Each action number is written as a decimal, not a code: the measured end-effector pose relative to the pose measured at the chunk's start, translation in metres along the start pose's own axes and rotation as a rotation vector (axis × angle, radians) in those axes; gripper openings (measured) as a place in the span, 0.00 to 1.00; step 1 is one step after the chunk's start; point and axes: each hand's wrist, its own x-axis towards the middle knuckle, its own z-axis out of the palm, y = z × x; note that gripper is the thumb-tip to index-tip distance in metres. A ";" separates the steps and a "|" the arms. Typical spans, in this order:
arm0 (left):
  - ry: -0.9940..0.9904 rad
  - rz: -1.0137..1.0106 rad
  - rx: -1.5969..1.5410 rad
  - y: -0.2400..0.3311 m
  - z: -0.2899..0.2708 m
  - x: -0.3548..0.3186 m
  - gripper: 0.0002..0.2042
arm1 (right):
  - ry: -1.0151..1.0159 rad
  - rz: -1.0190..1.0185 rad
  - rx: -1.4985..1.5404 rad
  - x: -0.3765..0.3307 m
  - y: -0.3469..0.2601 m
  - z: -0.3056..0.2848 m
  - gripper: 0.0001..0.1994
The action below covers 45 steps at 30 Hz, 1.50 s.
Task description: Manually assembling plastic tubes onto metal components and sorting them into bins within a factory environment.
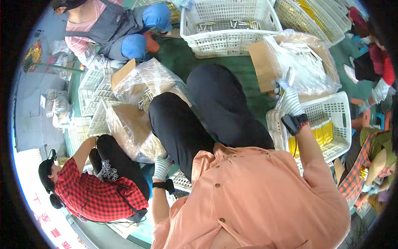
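My right hand, in a white and blue striped glove, is closed around a few slim silvery tubes. It is over the far left corner of a white plastic crate that holds rows of yellow, pale-ended sticks. Just beyond, a cardboard box lined with clear plastic contains many long white and silvery tubes. My left hand, gloved alike, is low beside my left knee, near a white crate. Its fingertips are small and partly hidden, so their grip is unclear.
A large white crate with short tubes stands ahead. Another crate with yellow sticks is at the far right. Plastic-lined boxes stand left of my knees. Co-workers sit at far left, near left and right.
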 end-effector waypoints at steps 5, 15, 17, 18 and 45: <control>0.259 0.036 0.065 0.010 -0.029 -0.026 0.12 | -0.085 -0.014 0.048 0.012 0.010 0.024 0.13; 0.660 0.051 -0.550 0.232 -0.076 -0.045 0.10 | -0.799 0.229 0.023 -0.069 -0.043 0.195 0.14; 0.544 0.202 -0.378 0.257 -0.063 -0.042 0.13 | -0.966 0.291 0.058 -0.092 -0.034 0.225 0.15; 0.481 0.111 -0.506 0.270 -0.059 -0.045 0.15 | -1.033 0.334 0.069 -0.098 -0.027 0.239 0.15; 0.336 0.077 -0.853 0.239 0.040 -0.041 0.06 | -1.689 -0.204 -0.948 -0.103 0.019 0.225 0.25</control>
